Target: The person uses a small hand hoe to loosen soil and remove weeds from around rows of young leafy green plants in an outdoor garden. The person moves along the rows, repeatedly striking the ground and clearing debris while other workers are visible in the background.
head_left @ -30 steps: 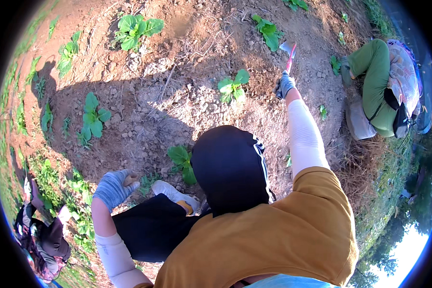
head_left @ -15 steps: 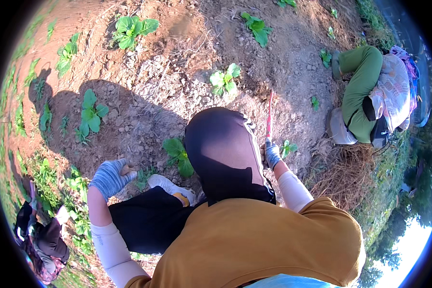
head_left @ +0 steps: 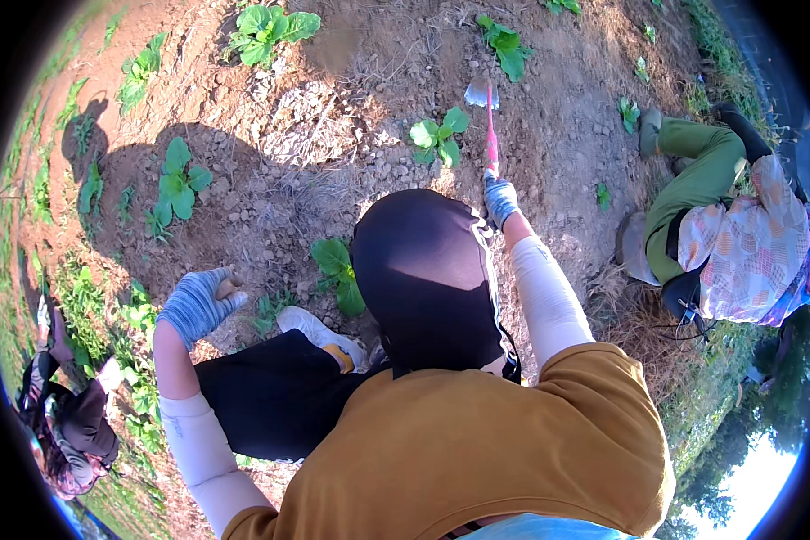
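My right hand (head_left: 501, 200), in a grey-blue fingerless glove, is closed round the pink-red handle of a small hoe (head_left: 491, 139). The hoe points away from me, its pale metal blade lifted above the soil beyond a leafy seedling (head_left: 438, 135). To the left, my left hand (head_left: 200, 304) wears a matching glove and hangs above the ground beside my bent leg. Its fingers are curled in, with nothing seen sticking out of them. Small weeds (head_left: 268, 315) grow just right of that hand. My knee (head_left: 414, 261), in dark cloth, rises between my arms.
More leafy plants stand in the dry soil: one (head_left: 337, 274) by my knee, another (head_left: 178, 191) in the shade, others farther off. A co-worker in green trousers (head_left: 697, 157) crouches at right near dry straw. Another person (head_left: 76, 423) is low at left among weeds.
My right hand has moved forward with the hoe, and the blade now shows, raised. My left hand has shifted slightly left. The co-worker at right has changed posture.
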The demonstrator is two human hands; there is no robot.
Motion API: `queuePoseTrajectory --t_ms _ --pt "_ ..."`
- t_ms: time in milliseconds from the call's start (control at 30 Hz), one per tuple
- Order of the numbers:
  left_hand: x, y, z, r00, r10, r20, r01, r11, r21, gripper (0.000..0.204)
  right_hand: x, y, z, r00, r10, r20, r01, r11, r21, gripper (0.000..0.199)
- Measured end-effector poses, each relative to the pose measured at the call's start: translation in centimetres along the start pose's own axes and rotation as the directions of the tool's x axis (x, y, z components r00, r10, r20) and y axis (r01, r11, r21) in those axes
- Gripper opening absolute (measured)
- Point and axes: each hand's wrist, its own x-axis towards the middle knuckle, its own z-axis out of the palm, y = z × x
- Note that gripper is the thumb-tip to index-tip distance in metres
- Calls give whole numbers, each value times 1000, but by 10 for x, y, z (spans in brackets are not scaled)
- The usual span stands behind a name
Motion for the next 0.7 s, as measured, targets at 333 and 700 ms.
queuePoseTrajectory --t_ms 333,700 --pt "-16 6 5 1000 10 -29 -9 1000 28 28 -111 190 -56 993 -114 11 113 964 -240 41" --pt "-27 -9 6 998 20 -64 -11 989 148 32 -118 98 -81 989 -77 130 117 933 -339 44"
